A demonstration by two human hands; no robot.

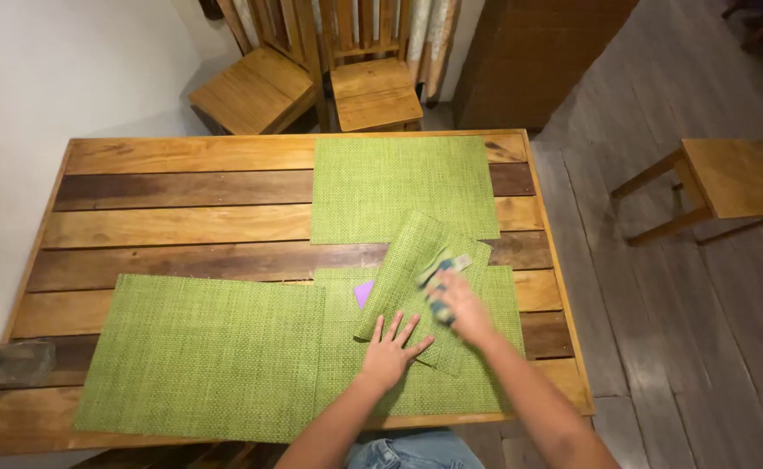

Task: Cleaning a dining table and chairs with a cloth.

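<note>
Left hand (390, 352) flat, fingers spread on tilted green placemat (421, 287), right hand (455, 304) blurred, fingers closed around a blue-green cloth (444, 267)

wall: plain white (69, 61), left | floor: grey planks (694, 330) | furniture: plank table (182, 187); two wooden chairs (312, 87) behind; wooden stool (729, 178) right; dark wooden cabinet (529, 52)

Tabletop (182, 226): one placemat (403, 187) far right-centre, another (203, 356) near left. Third mat (477, 382) near right, a tilted mat (403, 269) lying on it. Left hand (390, 352) flat on the tilted mat; right hand (460, 308) above it. Two chairs (377, 91) behind the tabletop, stool (729, 178) to its right.
</note>
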